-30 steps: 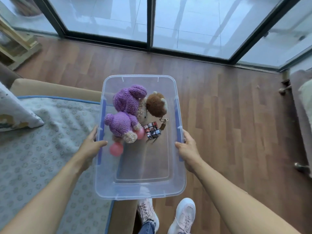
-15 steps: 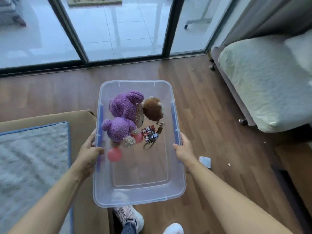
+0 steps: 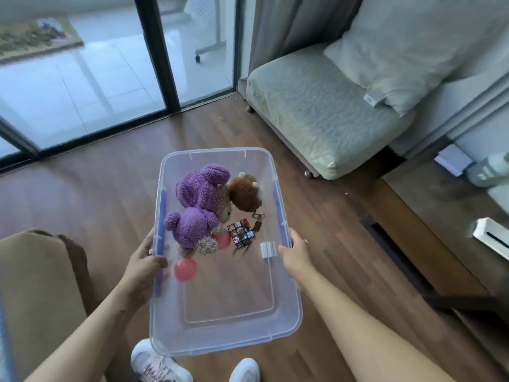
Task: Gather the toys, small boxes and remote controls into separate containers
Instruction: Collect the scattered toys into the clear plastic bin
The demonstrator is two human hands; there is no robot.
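Head view: the left hand (image 3: 143, 260) and right hand (image 3: 295, 256) are each clamping a long side rim of the clear plastic bin (image 3: 225, 340), one either side, so it is riding level above the wooden floor (image 3: 96, 188). Inside, the purple plush (image 3: 201, 194), brown plush (image 3: 243, 193), puzzle cube (image 3: 241, 232) and pink ball (image 3: 185, 268) are bunching toward the far end, leaving the near half bare, room for more toys, I'd say.

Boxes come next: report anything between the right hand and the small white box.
The clear bin: the right hand grips its rim, and the white box shows through its wall, apparently underneath.
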